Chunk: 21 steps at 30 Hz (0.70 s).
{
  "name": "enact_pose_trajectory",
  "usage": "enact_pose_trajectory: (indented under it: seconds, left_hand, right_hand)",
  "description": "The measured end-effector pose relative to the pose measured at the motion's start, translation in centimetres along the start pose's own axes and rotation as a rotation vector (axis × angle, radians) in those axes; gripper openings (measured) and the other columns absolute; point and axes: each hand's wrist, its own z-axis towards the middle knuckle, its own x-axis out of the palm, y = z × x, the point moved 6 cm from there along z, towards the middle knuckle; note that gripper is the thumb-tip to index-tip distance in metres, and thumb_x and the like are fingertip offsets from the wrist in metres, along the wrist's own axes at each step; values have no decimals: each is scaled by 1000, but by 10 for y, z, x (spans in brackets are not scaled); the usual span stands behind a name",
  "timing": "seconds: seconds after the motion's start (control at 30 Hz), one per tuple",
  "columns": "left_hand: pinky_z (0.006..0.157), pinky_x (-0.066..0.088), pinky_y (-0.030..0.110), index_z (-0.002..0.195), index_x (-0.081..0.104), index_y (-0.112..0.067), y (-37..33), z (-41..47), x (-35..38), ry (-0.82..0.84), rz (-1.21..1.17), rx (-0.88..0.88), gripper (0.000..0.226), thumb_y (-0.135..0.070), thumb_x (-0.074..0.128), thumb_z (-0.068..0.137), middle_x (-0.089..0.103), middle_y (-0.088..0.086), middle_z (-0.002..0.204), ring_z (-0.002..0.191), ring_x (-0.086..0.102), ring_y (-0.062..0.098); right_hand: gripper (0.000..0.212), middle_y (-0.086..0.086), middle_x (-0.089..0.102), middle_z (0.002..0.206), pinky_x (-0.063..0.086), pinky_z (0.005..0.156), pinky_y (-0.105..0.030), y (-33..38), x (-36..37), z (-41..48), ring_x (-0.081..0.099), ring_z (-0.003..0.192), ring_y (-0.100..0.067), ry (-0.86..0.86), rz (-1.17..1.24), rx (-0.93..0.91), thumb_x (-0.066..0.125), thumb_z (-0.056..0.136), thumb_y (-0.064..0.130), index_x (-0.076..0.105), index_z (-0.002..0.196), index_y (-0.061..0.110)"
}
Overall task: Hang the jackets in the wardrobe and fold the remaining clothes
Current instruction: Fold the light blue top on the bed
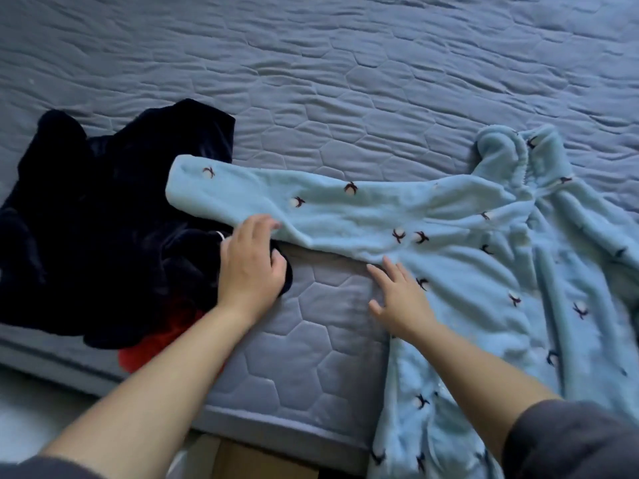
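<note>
Fingers (261,224) of L hand (250,264) curl over the lower edge of the sleeve (276,198), gripping it, thumb tucked under by the dark garment (103,219). R hand (397,300) lies flat, its fingers (378,271) spread, tips touching the pale blue fleece robe (501,271) just below the armpit. Robe is laid out on the bed (311,81), sleeve stretched left w/ its cuff over the dark heap; hem hangs off the near edge. Bit of red cloth (155,344) peeks from under the dark garment.

The red cloth (148,350) lies mostly hidden beneath the dark garment (103,219).
</note>
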Motion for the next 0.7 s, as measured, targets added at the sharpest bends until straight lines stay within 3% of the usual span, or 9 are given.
enact_pose_trajectory:
  seconds: [0.13,0.23,0.33,0.43,0.5,0.6,0.7]
  left_hand:
    - [78,43,39,101,65,-10,-57,-90,56,157,-103,10,30,-5,58,72,67,2,97,91,63,27]
    - [77,44,38,101,62,-13,-83,-148,103,346,-190,-175,20,-11,58,81,66,2,97,91,62,28]
    - [76,41,35,99,55,-21,-102,-209,148,536,-111,-287,19,-34,56,86,60,-1,100,95,59,24]
    - [79,42,36,96,52,-22,-114,-259,172,546,53,-331,28,-45,57,81,55,-2,99,99,55,22]
    - [80,43,36,97,52,-21,-117,-283,181,500,115,-386,37,-51,60,78,54,-1,98,101,54,21]
    - [81,47,37,113,43,-21,-117,-310,198,585,199,-531,55,-61,58,79,51,-1,112,110,52,20]
    - [74,46,35,113,40,-18,-116,-312,206,636,260,-603,45,-48,59,86,57,3,114,107,58,23]
  right_hand:
    - [68,-2,1,162,23,115,-43,-48,36,-69,4,148,-24,34,-26,43,49,92,34,17,152,30]
    - [67,-1,0,162,25,114,-45,-84,62,-111,4,148,-24,99,-35,101,49,92,34,18,151,30]
    - [64,-1,0,162,20,115,-49,-106,80,-143,1,149,-24,117,-74,85,49,92,34,20,149,29]
    - [67,0,-1,161,22,113,-54,-125,83,-167,-1,149,-24,7,-51,156,54,91,31,20,148,28]
    - [72,-7,7,160,31,110,-51,-143,83,-182,12,145,-29,-91,132,305,58,89,29,19,149,23]
    - [70,-11,31,147,43,98,-44,-167,92,-200,40,128,-32,-183,470,496,61,87,26,26,147,17]
    - [44,-8,53,125,46,83,-37,-177,108,-202,55,107,-26,-54,562,576,61,86,27,45,125,13]
